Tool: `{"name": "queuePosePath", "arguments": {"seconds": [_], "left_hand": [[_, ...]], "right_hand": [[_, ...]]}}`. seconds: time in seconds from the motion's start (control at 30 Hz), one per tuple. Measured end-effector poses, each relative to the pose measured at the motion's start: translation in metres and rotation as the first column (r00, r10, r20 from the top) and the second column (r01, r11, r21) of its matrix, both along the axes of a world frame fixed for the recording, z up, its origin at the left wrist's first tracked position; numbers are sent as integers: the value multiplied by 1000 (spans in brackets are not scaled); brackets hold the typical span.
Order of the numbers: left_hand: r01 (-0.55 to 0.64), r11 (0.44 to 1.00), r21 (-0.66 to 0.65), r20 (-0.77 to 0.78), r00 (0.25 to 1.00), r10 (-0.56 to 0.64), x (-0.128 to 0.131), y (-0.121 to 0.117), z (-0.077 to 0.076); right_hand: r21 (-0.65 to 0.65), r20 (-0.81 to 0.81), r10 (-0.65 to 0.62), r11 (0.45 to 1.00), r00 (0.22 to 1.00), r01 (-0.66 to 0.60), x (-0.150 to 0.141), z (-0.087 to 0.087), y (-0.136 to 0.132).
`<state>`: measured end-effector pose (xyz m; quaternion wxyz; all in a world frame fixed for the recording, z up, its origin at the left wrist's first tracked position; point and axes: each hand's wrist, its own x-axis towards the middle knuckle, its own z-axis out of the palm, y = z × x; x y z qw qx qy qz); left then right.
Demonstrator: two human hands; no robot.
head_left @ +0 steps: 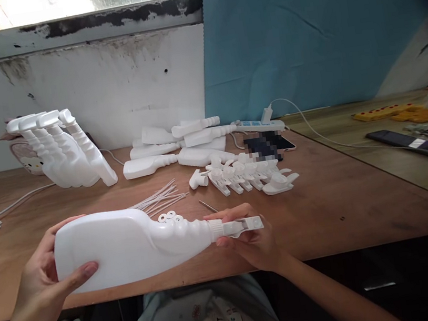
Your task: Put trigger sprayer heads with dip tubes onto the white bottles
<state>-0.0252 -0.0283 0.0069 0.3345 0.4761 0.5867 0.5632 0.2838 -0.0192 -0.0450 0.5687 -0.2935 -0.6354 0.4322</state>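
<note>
I hold a white plastic spray bottle [130,245] sideways over the front edge of the wooden table [343,206]. My left hand [42,275] grips the bottle's base, thumb on the front face. My right hand [249,240] is closed around the white trigger sprayer head [243,225] fitted on the bottle's neck. Just behind the bottle lie thin white dip tubes [159,197] and small white washers [170,217].
Assembled bottles [65,149] lean at the back left. Bare bottles [180,144] lie in a pile at the back middle, with loose sprayer heads [243,175] in front. A phone [269,144], power strip [259,124], cable and thin metal pin [206,205] lie nearby.
</note>
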Motion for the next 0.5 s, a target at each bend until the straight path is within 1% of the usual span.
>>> {"name": "queuePosePath", "arguments": {"seconds": [0.1, 0.17, 0.2, 0.23, 0.27, 0.37, 0.4, 0.43, 0.47, 0.5], "left_hand": [[-31, 996, 88, -124, 991, 41, 0, -4, -2], [-67, 978, 198, -220, 969, 111, 4, -7, -3], [-73, 960, 271, -260, 955, 146, 6, -9, -4], [-59, 940, 336, -291, 943, 163, 8, -10, -4], [-22, 922, 386, -319, 935, 155, 9, -10, -4], [136, 877, 461, -403, 913, 70, 4, -6, -7], [189, 852, 489, -457, 887, 66, 1, -3, -8], [238, 811, 534, -525, 846, 97, -4, 1, -11], [291, 752, 592, -599, 783, 168, -8, 5, -13], [341, 677, 652, -651, 709, 269, -13, 8, -17]], "right_hand": [[10, 41, -30, 1000, 999, 30, 3, 0, 1], [8, 63, -48, 999, 997, 48, 5, 0, 1], [7, 68, -52, 999, 996, 52, 6, 0, 2], [4, 69, -53, 999, 996, 53, 7, 0, 2], [-1, 70, -53, 999, 996, 53, 8, 1, 2], [-38, 55, -50, 998, 997, 52, 8, 2, 3], [-60, 36, -41, 997, 998, 43, 8, 3, 4], [-91, 6, -23, 996, 1000, 24, 7, 3, 4], [-131, -35, 5, 991, 999, -10, 6, 4, 5], [-180, -89, 35, 982, 995, -51, 4, 5, 6]]}}
